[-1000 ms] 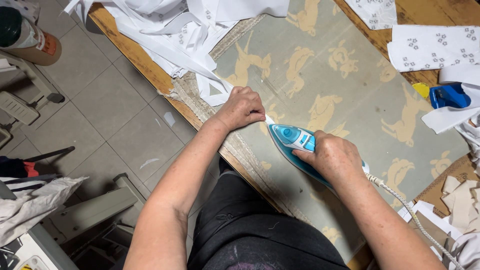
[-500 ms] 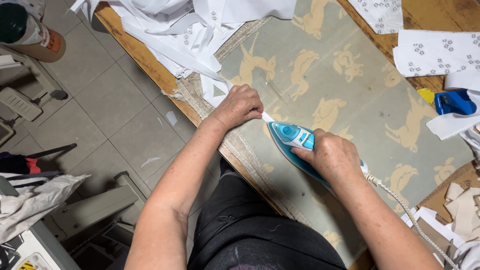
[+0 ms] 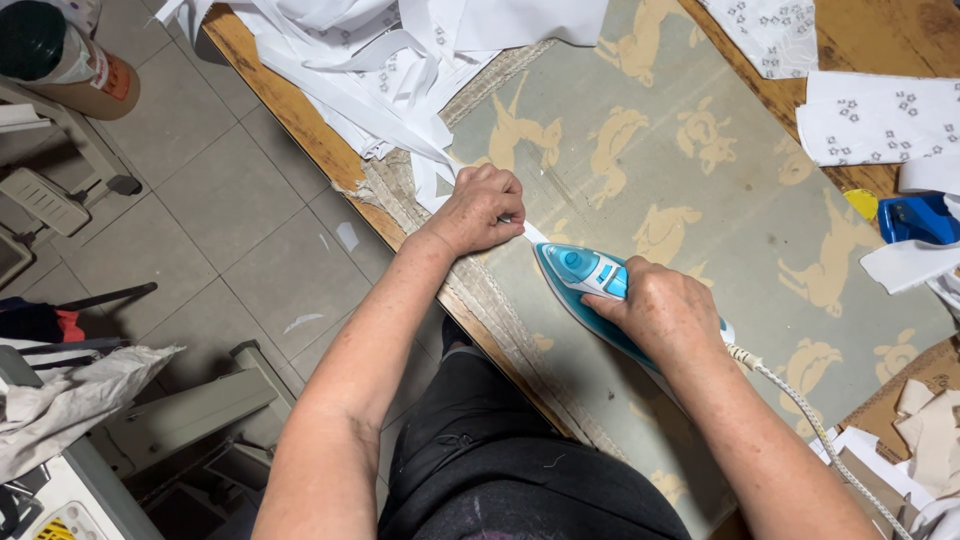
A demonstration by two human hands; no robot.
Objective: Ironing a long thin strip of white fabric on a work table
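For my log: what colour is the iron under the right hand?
Turquoise iron with white trim, head view.

Left hand [image 3: 482, 208]: knuckles up, fingers [image 3: 505, 215] curled and pinched shut, forearm bare, stretched forward from lower left. Right hand [image 3: 665, 312]: palm down, fingers wrapped closed in a grip, wrist straight, bare forearm angled in from lower right.

Turquoise iron [image 3: 585, 275], grey-green cloth [image 3: 700, 200] (tan deer pattern), white strips [image 3: 380, 90]
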